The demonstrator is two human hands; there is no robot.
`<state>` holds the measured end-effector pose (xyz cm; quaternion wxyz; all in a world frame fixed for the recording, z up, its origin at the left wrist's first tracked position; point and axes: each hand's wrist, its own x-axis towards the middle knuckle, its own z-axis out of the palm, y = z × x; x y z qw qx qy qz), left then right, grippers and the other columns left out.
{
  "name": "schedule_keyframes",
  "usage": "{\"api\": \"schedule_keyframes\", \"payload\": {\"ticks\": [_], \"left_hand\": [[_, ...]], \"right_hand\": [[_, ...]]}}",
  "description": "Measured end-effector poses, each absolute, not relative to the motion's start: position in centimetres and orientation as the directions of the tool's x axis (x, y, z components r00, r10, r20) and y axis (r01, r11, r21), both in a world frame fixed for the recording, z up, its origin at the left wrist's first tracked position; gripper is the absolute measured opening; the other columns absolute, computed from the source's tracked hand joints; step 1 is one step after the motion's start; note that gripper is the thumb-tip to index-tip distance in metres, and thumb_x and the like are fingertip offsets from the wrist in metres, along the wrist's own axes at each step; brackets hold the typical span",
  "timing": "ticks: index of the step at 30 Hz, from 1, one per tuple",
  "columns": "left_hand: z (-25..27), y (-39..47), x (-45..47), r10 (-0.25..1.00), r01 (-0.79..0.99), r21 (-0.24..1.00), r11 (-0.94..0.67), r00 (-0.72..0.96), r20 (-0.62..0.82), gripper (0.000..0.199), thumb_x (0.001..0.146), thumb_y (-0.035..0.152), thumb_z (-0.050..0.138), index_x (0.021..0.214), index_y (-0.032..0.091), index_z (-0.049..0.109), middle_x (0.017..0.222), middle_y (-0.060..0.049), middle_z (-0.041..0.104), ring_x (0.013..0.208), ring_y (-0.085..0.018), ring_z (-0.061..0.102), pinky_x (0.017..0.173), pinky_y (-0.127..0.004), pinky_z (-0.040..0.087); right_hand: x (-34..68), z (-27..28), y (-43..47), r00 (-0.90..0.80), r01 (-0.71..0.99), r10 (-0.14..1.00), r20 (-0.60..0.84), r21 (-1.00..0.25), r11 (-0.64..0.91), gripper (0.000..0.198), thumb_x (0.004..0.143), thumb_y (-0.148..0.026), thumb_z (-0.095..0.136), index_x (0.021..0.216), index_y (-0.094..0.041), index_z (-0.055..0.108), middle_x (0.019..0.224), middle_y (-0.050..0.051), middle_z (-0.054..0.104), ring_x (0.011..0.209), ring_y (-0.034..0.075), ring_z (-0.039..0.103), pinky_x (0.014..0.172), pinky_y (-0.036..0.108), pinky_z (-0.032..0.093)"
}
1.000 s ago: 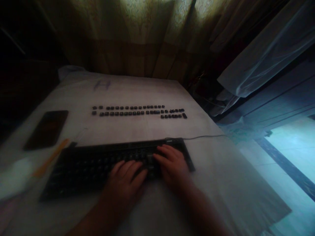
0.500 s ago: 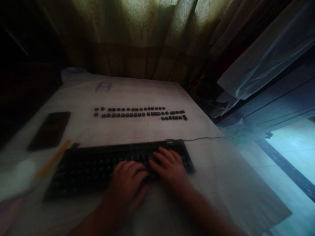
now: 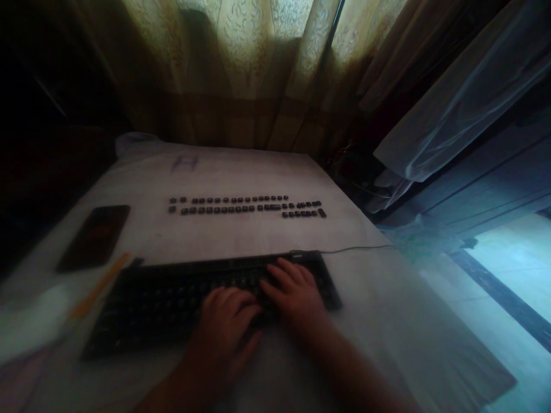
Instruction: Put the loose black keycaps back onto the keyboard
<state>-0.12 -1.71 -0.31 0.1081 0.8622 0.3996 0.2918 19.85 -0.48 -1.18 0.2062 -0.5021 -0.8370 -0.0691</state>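
Black rectangular keyboard (image 3: 172, 304) lies on the white-covered bench (image 3: 258, 172), nearer than rows of small black keycaps (image 3: 275, 207). Left hand (image 3: 228, 321) and right hand (image 3: 297, 295) bend over the keyboard; grasp cannot be told. Apparent step: close work there; next move calls for precision.

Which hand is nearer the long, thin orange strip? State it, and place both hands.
Left. The left hand lies to the right of the orange strip, over the black rectangular keyboard; the right hand lies farther right, nearer the keyboard's right end.
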Motion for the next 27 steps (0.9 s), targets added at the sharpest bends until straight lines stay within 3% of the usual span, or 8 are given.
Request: {"api": "schedule_keyframes", "payload": {"ticks": [6, 14, 27], "left_hand": [[-0.5, -1.9, 0.1, 0.765, 0.621, 0.451, -0.641, 0.476, 0.433, 0.024, 0.085, 0.021, 0.054, 0.104, 0.025, 0.068, 0.107, -0.006, 0.067, 0.103, -0.027, 0.057, 0.099, -0.051, 0.039], [-0.3, -1.9, -0.1, 0.764, 0.612, 0.458, -0.645, 0.489, 0.422, 0.024, 0.087, 0.021, 0.054, 0.105, 0.024, 0.068, 0.109, -0.006, 0.067, 0.106, -0.027, 0.057, 0.1, -0.054, 0.038], [-0.3, -1.8, -0.3, 0.752, 0.621, 0.425, -0.658, 0.527, 0.395, 0.028, 0.082, 0.017, 0.056, 0.106, 0.024, 0.066, 0.109, -0.006, 0.066, 0.106, -0.028, 0.057, 0.099, -0.053, 0.037]], "right_hand": [[19.5, -0.4, -0.7, -0.547, 0.812, 0.763, 0.345, -0.005, 0.584, 0.033, 0.091, -0.017, 0.056, 0.122, -0.018, 0.065, 0.124, 0.01, 0.067, 0.129, 0.027, 0.048, 0.106, 0.048, 0.037], [21.3, 0.1, -1.3, -0.476, 0.848, 0.83, 0.291, -0.096, 0.521, 0.037, 0.091, -0.015, 0.058, 0.125, -0.029, 0.063, 0.131, 0.001, 0.065, 0.131, 0.026, 0.046, 0.106, 0.048, 0.036], [20.6, 1.9, -0.5, -0.628, 0.771, 0.769, 0.119, -0.039, 0.635, 0.033, 0.091, -0.016, 0.056, 0.123, -0.02, 0.065, 0.133, 0.005, 0.063, 0.133, 0.029, 0.044, 0.111, 0.05, 0.032]]}}
